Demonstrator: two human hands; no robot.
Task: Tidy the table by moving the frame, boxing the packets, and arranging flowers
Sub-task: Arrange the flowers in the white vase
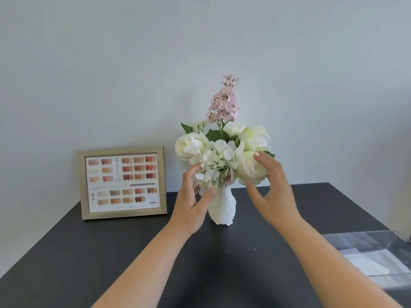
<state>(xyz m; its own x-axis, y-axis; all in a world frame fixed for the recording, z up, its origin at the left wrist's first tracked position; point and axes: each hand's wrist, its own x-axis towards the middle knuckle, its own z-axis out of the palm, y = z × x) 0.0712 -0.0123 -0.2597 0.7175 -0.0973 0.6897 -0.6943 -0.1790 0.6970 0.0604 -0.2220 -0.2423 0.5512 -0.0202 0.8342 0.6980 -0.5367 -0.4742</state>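
Both hands' spread fingers (264,161) cupping the flowers (222,152)

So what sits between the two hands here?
In the head view, the white vase and its lower white blooms lie between the left hand and right hand.

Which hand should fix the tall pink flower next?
Probably the right hand: it sits higher beside the white blooms, nearer the pink flower. The left hand is lower, by the vase neck.
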